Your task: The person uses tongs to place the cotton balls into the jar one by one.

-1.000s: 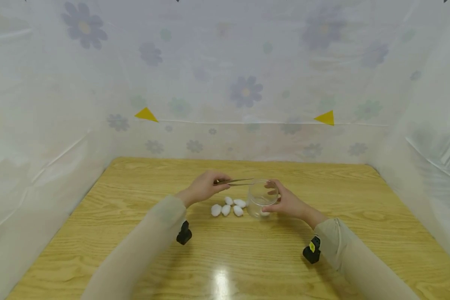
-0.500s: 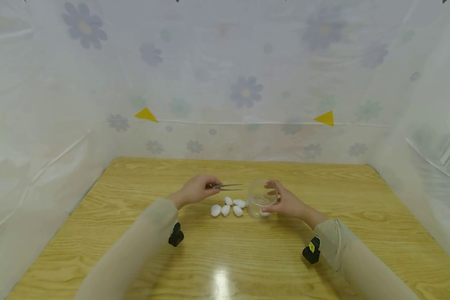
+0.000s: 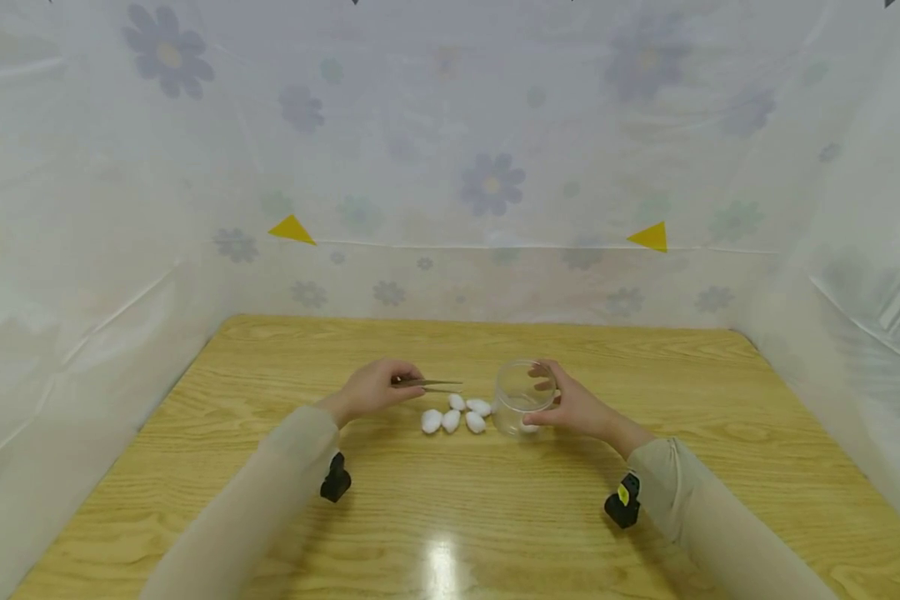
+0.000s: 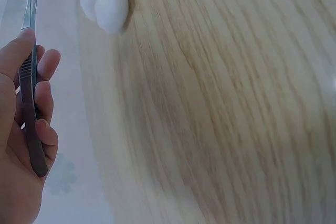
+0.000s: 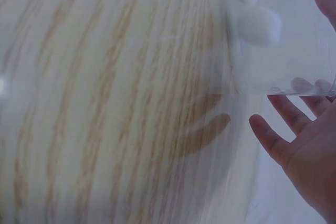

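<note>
My left hand grips a pair of metal tweezers along the handle, thumb on one side and fingers on the other. The two tips stand apart with nothing between them, close over the back of several white cotton balls in the head view. To their right is a clear round jar. My right hand holds this jar from the right, thumb in front and fingers behind. Through the jar's wall, low down, a cotton ball shows in the right wrist view.
Everything is on a wood-grain table. A whitish flowered curtain hangs behind it and along both sides, with two yellow triangles on the back part. A black wrist camera sits below the left cuff.
My left hand has drawn back to the left and slightly toward me, taking the tweezers from the jar's rim to over the cotton balls. The right hand and jar have stayed in place.
</note>
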The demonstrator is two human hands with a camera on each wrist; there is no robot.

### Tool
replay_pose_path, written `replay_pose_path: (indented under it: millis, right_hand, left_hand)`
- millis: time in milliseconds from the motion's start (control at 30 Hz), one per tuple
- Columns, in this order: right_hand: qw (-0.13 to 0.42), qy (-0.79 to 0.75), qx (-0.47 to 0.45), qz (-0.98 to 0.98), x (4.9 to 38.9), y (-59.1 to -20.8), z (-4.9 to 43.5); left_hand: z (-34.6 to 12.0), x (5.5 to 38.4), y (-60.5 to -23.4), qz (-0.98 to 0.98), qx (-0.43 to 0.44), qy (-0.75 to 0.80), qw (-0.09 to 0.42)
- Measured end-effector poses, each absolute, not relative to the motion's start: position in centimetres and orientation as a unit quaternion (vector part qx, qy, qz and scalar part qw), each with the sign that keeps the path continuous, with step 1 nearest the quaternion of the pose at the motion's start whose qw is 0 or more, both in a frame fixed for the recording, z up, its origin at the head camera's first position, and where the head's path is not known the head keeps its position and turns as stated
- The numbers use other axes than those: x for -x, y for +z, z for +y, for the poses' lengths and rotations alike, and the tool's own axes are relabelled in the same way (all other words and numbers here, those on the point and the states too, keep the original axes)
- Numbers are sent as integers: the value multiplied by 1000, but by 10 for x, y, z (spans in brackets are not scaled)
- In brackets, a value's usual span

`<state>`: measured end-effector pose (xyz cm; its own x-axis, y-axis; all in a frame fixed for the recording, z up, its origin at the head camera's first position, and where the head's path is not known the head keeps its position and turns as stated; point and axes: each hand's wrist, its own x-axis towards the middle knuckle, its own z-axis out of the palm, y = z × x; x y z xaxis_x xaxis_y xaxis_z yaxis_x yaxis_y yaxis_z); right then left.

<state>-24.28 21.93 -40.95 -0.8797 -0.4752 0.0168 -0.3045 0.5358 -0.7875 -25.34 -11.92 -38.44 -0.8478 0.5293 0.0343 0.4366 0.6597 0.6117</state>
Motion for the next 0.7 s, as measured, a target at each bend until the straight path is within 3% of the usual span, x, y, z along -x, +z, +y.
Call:
replay_pose_path:
  millis: [700]
  right_hand:
    - [102,-428,222,870,244,-410,219]
  left_hand:
    - [-150,249,-403,909,-250,321,89]
